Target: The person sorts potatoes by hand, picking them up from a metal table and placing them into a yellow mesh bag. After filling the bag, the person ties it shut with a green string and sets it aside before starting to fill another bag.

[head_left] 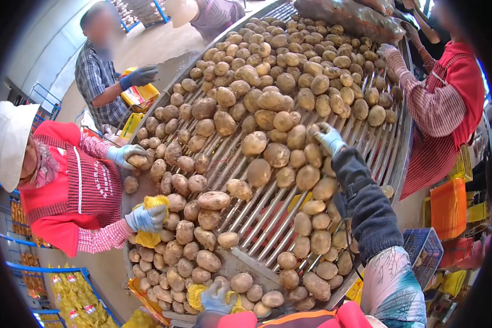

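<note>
Lower centre of frame: left hand (216,298), gloved, partly cut off by an orange sleeve edge at the bottom. It is closed on a yellow mesh bag (195,295); only bits of the mesh show either side of the glove, so the bag's opening and long axis cannot be read.

Right of centre: right arm in a dark sleeve reaches up the frame. Right hand (329,138), gloved, rests curled over a potato (313,154) on the roller bench (257,218). Whether it grips or only touches: cannot tell, since the palm side is hidden. That potato's long axis runs roughly up-down in frame.

Bench rollers run from lower left to upper right, with bare steel in the centre strip. Potatoes (268,71) are too many to count; they lie dense at the lower left edge and across the upper half, pointing every way.

Left of frame: a co-worker in a red apron and white hat, two gloved hands visible, one holding a second yellow bag (150,218), the other on a potato at the bench edge.

Upper left: a person in a checked shirt, one blue glove visible, face blurred.

Upper right: a person in a red apron and striped sleeve, head cut off by the frame edge.

Workers counted: three, besides the wearer. Frame corners are dark from lens vignetting.
</note>
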`<action>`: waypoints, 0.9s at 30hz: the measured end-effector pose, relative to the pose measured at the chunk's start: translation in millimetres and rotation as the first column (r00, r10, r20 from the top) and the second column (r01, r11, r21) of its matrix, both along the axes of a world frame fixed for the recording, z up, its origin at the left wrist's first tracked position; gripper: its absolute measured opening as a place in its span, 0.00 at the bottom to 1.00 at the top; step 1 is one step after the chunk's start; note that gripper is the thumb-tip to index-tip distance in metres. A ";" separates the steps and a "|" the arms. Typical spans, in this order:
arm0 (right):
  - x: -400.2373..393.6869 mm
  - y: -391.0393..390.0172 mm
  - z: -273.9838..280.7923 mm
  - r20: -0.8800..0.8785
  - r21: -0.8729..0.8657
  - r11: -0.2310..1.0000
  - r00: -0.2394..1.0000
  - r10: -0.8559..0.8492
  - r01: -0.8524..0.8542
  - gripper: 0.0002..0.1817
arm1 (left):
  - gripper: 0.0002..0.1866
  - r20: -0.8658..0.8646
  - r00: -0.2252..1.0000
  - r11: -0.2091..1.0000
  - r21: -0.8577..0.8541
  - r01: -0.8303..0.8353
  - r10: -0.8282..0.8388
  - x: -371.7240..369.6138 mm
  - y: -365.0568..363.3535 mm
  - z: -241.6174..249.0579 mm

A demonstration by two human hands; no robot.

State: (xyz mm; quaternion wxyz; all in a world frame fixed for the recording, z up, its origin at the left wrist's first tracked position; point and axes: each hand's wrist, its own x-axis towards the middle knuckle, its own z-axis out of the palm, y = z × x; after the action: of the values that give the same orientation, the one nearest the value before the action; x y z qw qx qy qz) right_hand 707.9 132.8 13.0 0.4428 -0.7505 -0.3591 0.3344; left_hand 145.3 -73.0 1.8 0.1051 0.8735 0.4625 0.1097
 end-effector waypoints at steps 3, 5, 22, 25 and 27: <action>-59.8 1.2 -3.8 -0.005 -0.004 0.999 0.999 0.053 -0.053 0.21 | 0.26 -0.016 1.000 1.000 0.001 -0.017 0.018 0.4 -1.8 4.8; -110.1 -4.1 -20.5 0.405 -0.061 0.995 0.909 0.096 -0.078 0.25 | 0.26 -0.010 1.000 1.000 0.020 -0.014 0.014 3.6 -0.1 8.1; -39.8 144.3 53.6 0.716 0.248 0.966 0.687 -0.127 -0.079 0.24 | 0.23 -0.038 0.999 0.993 -0.122 -0.009 0.004 9.2 9.4 25.7; 0.2 187.4 29.0 0.492 -0.023 0.987 0.857 0.150 -0.159 0.29 | 0.23 -0.045 0.998 0.995 -0.083 -0.057 0.054 -5.8 -8.0 -4.3; 23.4 216.7 10.0 0.395 0.059 0.945 0.877 0.274 -0.322 0.30 | 0.21 -0.057 0.996 0.996 -0.049 -0.071 0.069 -12.9 -12.6 -17.0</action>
State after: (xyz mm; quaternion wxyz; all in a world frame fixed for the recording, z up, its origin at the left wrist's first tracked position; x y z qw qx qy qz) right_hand 731.3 349.6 23.1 0.3527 -0.7080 -0.5696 0.2233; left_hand 132.4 -85.6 -15.2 0.1108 0.8564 0.4982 0.0773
